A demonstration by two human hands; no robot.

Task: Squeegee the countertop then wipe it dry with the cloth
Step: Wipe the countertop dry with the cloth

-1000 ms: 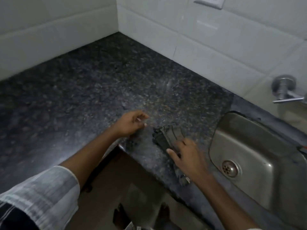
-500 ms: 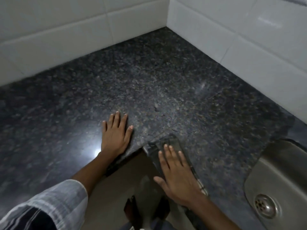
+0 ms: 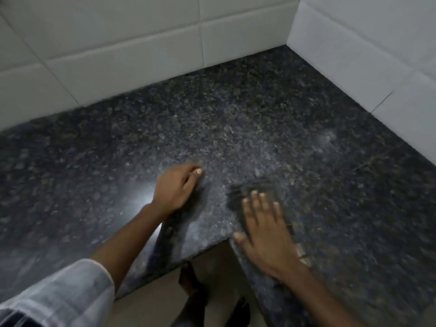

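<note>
Wipe stage is looking underway, judging by what's in hand: the right hand [image 3: 264, 234] is pressing flat on a dark cloth [image 3: 253, 188] w/ fingers [image 3: 256, 201] straight and spread, not curled round it, palm down near the inner corner of the counter [image 3: 236, 128]. The cloth is lying on the stone just beyond the fingertips and partly under the palm, close to the front edge; its far end is blurred, so it's prob. moving, but can't tell which way. The left hand [image 3: 175, 188] is resting on the counter just beside, to the left, fingers loosely curled under w/ nothing in them, apparently bracing. No squeegee is showing anywhere, so that part is prob. done or the tool is out of view; can't confirm either. The surface is giving a bright glare patch by the left wrist and a faint pale smear toward the right wall, but whether that's water or just polish isn't clear. Most of the L-shaped top back toward the white tiled wall [image 3: 141, 50] is looking untouched by the cloth right now, so my guess is a good deal of drying is remaining. No brands, labels or readable writing anywhere: cloth, stone and tiles are all plain.
</note>
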